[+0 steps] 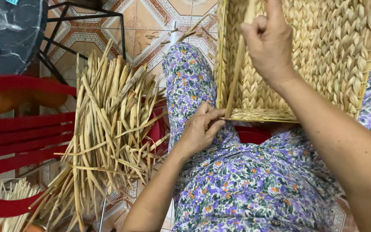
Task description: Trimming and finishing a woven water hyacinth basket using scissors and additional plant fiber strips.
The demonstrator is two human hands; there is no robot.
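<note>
Straw basket (323, 60) rests on your lap: your left hand (200, 129) pinches its lower corner with closed fingers, while your right hand (269, 41) curls around a strand (237, 68).

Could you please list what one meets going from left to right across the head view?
Red plastic chair → bundle of dried straw strips → left hand → right hand → far edge of the woven basket.

You have one woven basket (323, 56) at upper right, one big bundle of dried straw strips (108, 129) at centre left, a smaller bunch (5, 197) at lower left, and one red plastic chair (18, 137) on the left.
</note>
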